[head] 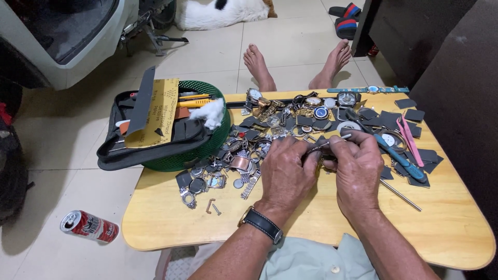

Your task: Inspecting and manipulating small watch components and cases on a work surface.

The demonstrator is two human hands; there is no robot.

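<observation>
My left hand (286,171) and my right hand (358,168) meet over the middle of a low wooden table (171,212). Together they pinch a small metal watch part (317,149), mostly hidden by my fingers. My right hand also grips a thin metal tool (345,137) whose tip pokes up above the fingers. A black-strapped wristwatch (261,223) is on my left wrist. A heap of watch cases, dials and metal bands (244,155) spreads just beyond and to the left of my hands.
A green basket (213,141) with a black tool pouch (155,140) overhangs the table's left corner. Blue screwdriver (402,158), pink tweezers (410,139) and dark square pads (410,114) lie at right. On the floor: a drink can (88,226), my bare feet (298,65), a lying cat (223,13).
</observation>
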